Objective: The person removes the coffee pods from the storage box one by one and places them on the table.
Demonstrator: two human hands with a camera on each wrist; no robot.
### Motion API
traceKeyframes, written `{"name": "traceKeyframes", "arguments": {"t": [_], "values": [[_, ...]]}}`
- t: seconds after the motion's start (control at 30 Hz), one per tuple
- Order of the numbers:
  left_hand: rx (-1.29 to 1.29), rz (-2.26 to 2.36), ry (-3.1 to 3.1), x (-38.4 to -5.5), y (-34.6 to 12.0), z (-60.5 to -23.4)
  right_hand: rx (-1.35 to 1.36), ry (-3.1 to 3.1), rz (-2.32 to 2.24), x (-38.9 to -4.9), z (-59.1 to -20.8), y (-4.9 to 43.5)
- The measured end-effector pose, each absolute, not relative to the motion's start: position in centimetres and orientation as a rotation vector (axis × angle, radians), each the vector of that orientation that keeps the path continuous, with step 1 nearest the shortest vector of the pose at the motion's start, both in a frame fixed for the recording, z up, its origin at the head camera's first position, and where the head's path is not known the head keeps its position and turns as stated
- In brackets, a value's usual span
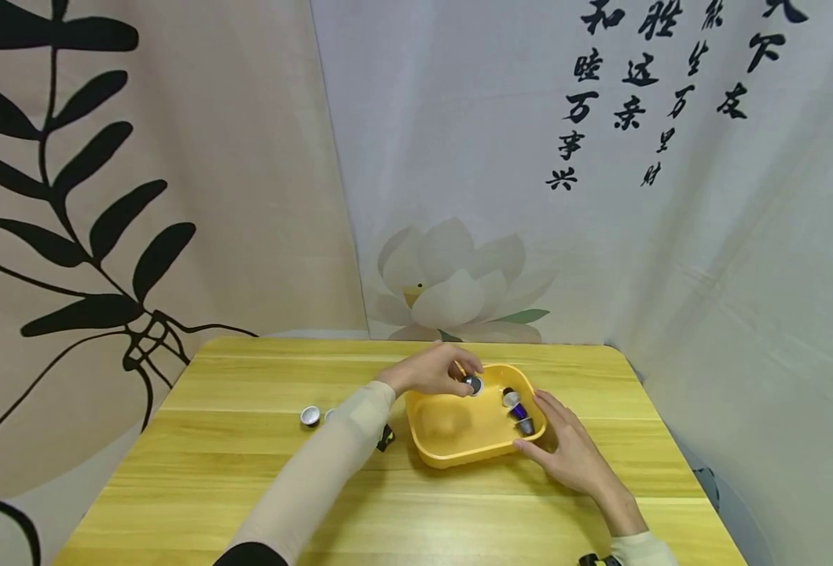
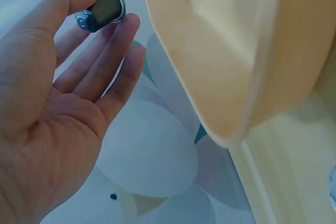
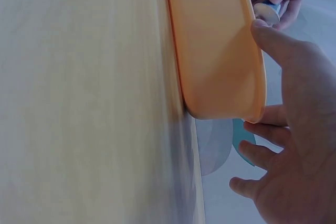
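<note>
In the head view, my left hand (image 1: 436, 371) is over the far left part of a yellow plastic basin (image 1: 439, 457). Its thumb and fingertips pinch a dark coffee capsule (image 2: 106, 10) with a silvery rim, seen closely in the left wrist view. At the basin's right front corner is my right hand (image 1: 574, 454), thumb at the front rim and the other fingers spread along the right side. Several capsules, including a blue capsule (image 1: 519, 411) and a grey capsule (image 1: 526, 426), lie along the right inside of the basin.
On the wooden table (image 1: 247, 472), left of the basin, stands a capsule with a whitish top (image 1: 310, 416). Another pale-topped capsule (image 1: 328, 414) is partly hidden by my left sleeve. A printed cloth (image 1: 459, 157) hangs behind the table's far edge.
</note>
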State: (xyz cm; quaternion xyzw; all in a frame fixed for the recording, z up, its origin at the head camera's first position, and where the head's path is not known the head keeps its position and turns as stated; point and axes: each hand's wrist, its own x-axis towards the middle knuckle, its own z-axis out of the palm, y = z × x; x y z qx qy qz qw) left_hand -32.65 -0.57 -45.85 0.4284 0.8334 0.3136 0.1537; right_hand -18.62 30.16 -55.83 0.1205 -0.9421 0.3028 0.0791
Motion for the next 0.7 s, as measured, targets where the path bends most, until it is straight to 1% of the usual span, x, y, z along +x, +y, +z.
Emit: {"name": "traceKeyframes", "arguments": {"t": [0.7], "values": [[1.187, 1.189, 2.38, -30.2, -6.9, -45.3, 0.365, -2.823, 0.911, -18.5, -56.1, 30.1]]}}
